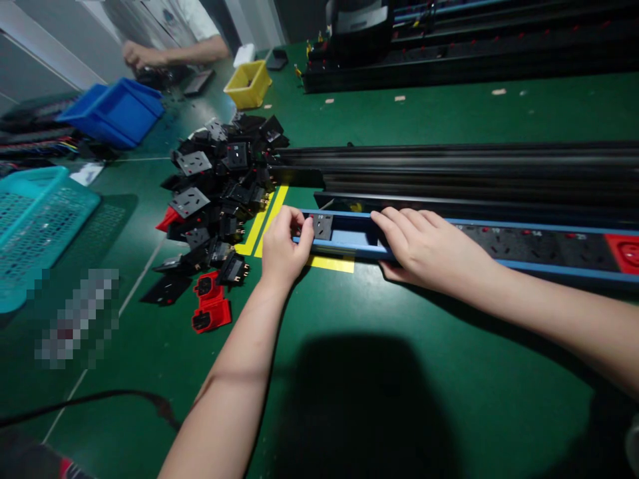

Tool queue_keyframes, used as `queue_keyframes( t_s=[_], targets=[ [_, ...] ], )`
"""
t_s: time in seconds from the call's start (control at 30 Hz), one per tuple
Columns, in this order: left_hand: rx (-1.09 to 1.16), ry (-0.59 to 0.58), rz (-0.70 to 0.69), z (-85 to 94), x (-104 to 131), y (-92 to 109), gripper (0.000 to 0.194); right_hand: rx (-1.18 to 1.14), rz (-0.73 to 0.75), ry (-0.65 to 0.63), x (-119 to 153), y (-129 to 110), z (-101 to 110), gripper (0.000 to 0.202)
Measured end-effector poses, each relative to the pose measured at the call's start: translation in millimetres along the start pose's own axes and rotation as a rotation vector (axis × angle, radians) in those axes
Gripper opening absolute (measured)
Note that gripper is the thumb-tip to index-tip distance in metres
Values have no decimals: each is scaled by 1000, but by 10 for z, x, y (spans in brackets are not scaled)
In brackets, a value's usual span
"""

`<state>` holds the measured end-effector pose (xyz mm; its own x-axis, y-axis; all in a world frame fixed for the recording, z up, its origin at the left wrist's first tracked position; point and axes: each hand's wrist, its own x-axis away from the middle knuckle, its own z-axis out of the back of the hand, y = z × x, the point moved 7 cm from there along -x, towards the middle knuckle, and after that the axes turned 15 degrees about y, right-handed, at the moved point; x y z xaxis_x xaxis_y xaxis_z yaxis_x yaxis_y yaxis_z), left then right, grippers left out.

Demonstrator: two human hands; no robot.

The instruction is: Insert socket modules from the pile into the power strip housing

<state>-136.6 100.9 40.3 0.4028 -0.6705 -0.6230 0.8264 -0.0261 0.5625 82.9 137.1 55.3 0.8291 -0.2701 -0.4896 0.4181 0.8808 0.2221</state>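
A long blue-edged power strip housing (352,237) lies across the green table, with a row of black socket modules (542,247) in its right part and a red socket (629,253) at the far right. My left hand (285,243) is at the housing's left end. Thumb and fingers are closed on a black socket module (322,227) that sits in the channel there. My right hand (424,243) lies over the housing further right, fingers across its far edge and thumb on the near side, gripping it. Bare blue channel shows between the hands.
Left of the housing is a heap of black socket modules (194,203), with red sockets (212,301) in front. Black rails (449,166) lie behind. A yellow bin (248,85), blue bin (117,110) and teal basket (44,219) stand left. Another person's hand (144,56) is at the back.
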Motion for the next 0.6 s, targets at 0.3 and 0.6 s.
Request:
queue_keyframes(
  t_s=[0.3,0.6],
  targets=[
    [-252,-71,-360,-108,159,333,32,22,0,-22,-9,-2,1,66],
    [-259,-130,-552,-191,310,639,36,19,-9,-40,-16,3,-5,65]
  ],
)
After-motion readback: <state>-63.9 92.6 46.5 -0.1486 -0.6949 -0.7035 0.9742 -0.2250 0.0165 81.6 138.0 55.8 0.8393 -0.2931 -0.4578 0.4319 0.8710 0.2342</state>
